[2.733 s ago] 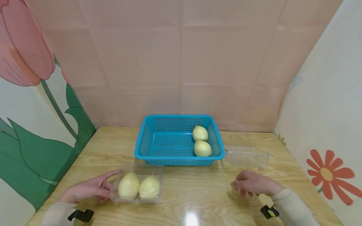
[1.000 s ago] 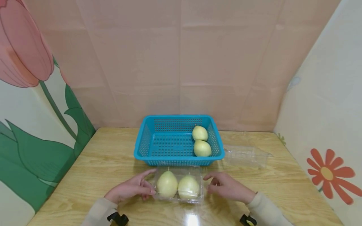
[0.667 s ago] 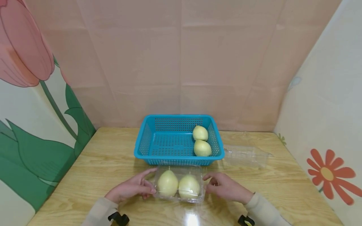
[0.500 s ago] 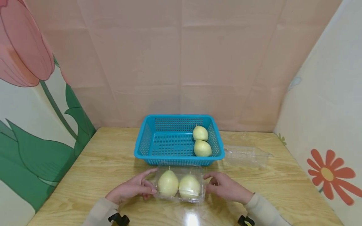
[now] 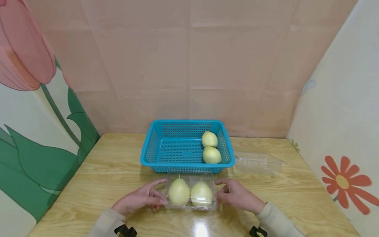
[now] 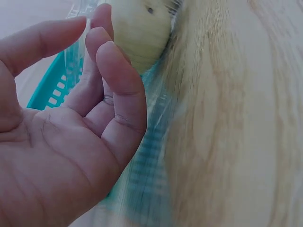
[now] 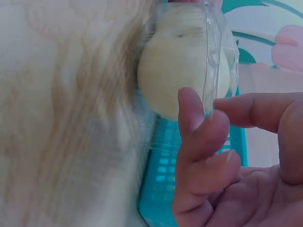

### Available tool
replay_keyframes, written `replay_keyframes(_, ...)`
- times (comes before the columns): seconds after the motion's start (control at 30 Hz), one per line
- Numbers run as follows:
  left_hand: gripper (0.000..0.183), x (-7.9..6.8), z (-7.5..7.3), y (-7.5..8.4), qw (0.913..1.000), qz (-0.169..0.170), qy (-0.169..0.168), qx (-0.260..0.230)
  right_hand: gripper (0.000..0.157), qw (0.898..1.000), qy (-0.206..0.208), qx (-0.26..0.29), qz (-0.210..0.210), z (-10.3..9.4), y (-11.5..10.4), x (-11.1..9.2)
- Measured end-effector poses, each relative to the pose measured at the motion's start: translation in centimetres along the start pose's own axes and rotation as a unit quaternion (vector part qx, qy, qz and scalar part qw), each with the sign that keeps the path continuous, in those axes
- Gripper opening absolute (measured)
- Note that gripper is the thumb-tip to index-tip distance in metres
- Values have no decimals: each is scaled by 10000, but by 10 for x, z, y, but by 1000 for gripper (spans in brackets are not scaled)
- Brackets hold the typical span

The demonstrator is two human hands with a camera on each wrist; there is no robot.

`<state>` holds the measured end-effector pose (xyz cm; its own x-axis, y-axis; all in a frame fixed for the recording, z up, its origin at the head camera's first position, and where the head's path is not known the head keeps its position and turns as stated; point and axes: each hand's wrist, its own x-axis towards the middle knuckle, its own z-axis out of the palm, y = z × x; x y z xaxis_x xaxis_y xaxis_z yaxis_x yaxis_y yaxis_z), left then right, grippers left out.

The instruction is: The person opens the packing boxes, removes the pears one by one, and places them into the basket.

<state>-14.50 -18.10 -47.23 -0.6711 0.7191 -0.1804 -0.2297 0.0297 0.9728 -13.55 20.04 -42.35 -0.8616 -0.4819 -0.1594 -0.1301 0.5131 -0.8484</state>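
Two pale yellow-green pears sit side by side in a clear plastic clamshell box (image 5: 189, 207) at the front middle of the table. The left pear (image 5: 179, 192) and the right pear (image 5: 201, 193) have their stems toward the basket. My left hand (image 5: 142, 198) holds the box's left end between thumb and fingers. At the right end, my right hand (image 5: 240, 196) pinches the box's edge; in the right wrist view its thumb and fingertips meet the plastic rim. Two more pears (image 5: 209, 139) lie along the right side of the blue basket (image 5: 149, 141).
The blue plastic basket stands directly behind the box, near the back of the wooden table (image 5: 118, 161). Another clear plastic container (image 5: 257, 163) lies right of the basket. Pink backdrop and painted walls enclose the table's back and sides.
The box with two pears has moved from the left to the middle with my left hand. My right hand has come in to its right end. Lately the box shifted slightly right.
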Motion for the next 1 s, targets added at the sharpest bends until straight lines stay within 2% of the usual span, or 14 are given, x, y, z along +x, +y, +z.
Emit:
replay_keyframes(0.1, 90, 1, 2, 0, 10000, -24, 29, -19, 48, 9972, 344, -661, -74, -1, -3, -1)
replay_keyframes(0.2, 90, 2, 5, 1, 9999, -56, 85, -8, 37, 9861, 884, -1367, -345, 0, -9, -1)
replay_keyframes(0.3, 78, 3, 8, 1, 9998, -95, 161, 41, 23, 9664, 1416, -1946, -899, 6, -19, -2)
replay_keyframes(0.43, 41, 2, 9, 0, 9996, -225, 52, 186, 12, 9330, 1763, -2540, -1844, 19, -36, 0)
replay_keyframes(0.5, 27, 3, 9, -1, 9993, -276, -83, 243, 13, 9179, 1724, -2817, -2201, 26, -44, 2)
replay_keyframes(0.57, 23, 3, 9, -2, 9992, -266, -201, 226, 13, 9076, 1562, -3051, -2425, 33, -53, 3)
replay_keyframes(0.67, 21, 3, 9, -4, 9992, -148, -361, 52, 10, 9023, 1158, -3271, -2559, 45, -66, 7)
replay_keyframes(0.73, 20, 4, 9, -5, 9985, -78, -507, -211, 8, 8997, 862, -3399, -2599, 53, -74, 9)
replay_keyframes(0.8, 18, 4, 9, -6, 9965, -34, -672, -497, 6, 8929, 658, -3573, -2658, 62, -81, 13)
replay_keyframes(0.9, 19, 5, 9, -7, 9931, -35, -827, -833, 7, 8763, 476, -3884, -2811, 75, -85, 19)
replay_keyframes(1.0, 19, 7, 11, -8, 9921, -55, -839, -934, 13, 8630, 413, -4104, -2918, 86, -85, 24)
